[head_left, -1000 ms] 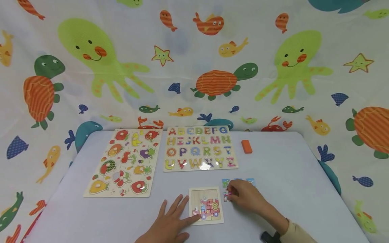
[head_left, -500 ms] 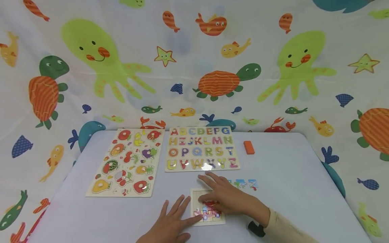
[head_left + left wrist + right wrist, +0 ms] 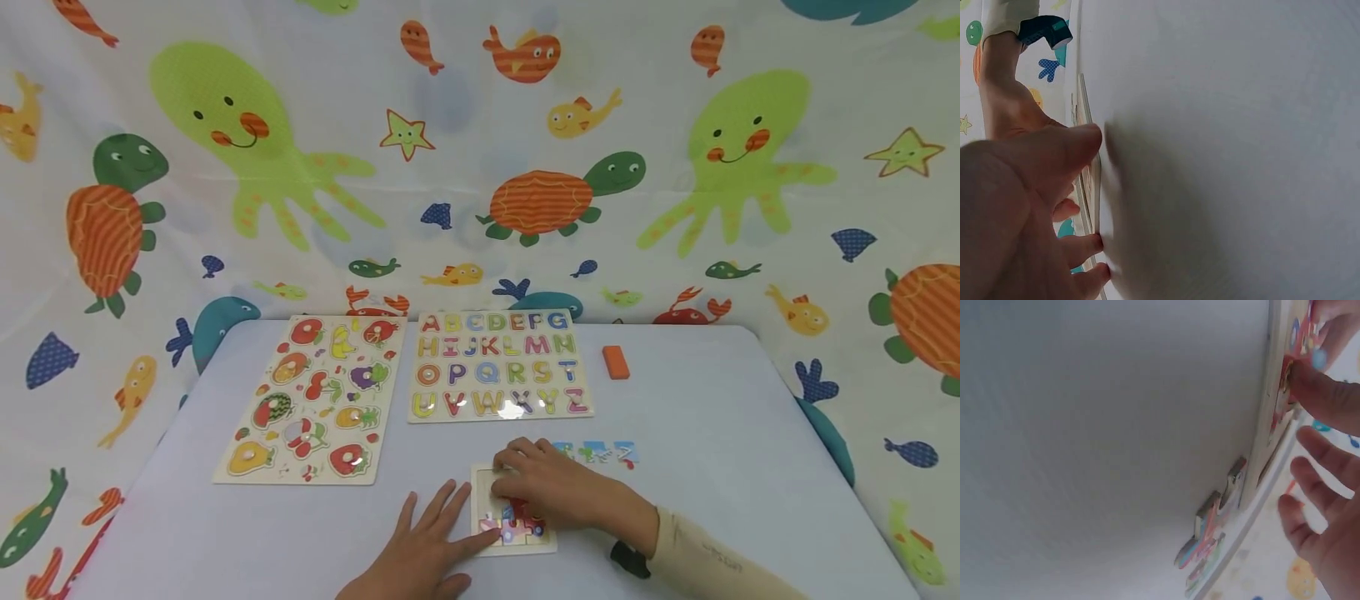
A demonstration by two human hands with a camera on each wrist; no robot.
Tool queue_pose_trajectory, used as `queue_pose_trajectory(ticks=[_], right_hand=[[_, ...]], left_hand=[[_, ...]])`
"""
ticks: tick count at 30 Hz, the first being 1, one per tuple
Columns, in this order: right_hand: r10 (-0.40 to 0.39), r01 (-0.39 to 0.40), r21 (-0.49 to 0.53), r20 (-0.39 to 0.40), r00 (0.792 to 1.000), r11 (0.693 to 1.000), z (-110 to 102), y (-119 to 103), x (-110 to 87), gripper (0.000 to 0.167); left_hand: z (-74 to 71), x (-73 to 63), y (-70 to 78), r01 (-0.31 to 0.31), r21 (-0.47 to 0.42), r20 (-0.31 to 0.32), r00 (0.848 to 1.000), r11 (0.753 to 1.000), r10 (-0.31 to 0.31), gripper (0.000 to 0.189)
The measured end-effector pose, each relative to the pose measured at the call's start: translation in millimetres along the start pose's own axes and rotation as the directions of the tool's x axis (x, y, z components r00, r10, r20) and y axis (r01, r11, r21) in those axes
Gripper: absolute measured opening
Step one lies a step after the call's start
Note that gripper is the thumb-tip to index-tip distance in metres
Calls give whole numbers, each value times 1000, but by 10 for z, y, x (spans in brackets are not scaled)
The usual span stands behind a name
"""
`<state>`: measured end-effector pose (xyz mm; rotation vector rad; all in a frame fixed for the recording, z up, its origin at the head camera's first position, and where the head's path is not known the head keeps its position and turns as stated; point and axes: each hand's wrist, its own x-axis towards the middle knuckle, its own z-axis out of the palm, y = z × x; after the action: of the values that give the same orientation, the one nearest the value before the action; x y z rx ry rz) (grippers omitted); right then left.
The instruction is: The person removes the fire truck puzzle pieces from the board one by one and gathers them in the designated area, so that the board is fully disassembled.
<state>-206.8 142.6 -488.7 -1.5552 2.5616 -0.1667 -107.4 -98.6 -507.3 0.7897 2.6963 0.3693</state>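
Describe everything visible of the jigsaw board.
Flat on the white table, the board looks wooden: pale, squarish, rimmed. Mostly pink and red pieces occupy its lower part; bare base shows at upper left. The left hand rests a finger on its lower left; the right hand covers its upper right, thumb touching a red piece.

white cloth backdrop (image 3: 322,108) printed with green octopuses (image 3: 217,92), orange-shelled turtles (image 3: 540,202), fish (image 3: 461,275), stars (image 3: 407,133); white table (image 3: 697,400) in front.

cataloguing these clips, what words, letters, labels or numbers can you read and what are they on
"ABCDEFG", top row of the pale rectangular wooden alphabet board
"HIJKLMN", its second row
"OPQRST", third row
"UVWXYZ", bottom row
Small dark mark on the right beige cloth sleeve: too blurred to read
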Motion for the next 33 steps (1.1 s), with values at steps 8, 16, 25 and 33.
queue_pose_trajectory(ticks=[8,16,25,33], right_hand=[[25,-12,193,-65,998,981,85,-12,-68,31],[122,-97,433,-32,992,896,87,-13,-46,31],[248,-184,625,-15,969,758,142,-27,-16,25],[266,-174,759,1,964,628,86,57,-96,8]], left_hand=[[-2,0,-2,-4,-7,0,1000,1000,4,60],[2,-8,-1,-17,14,-24,1000,1000,17,59],[-12,7,2,-9,2,-9,1000,1000,9,59],[-9,8,12,-3,-10,-1,1000,1000,3,59]])
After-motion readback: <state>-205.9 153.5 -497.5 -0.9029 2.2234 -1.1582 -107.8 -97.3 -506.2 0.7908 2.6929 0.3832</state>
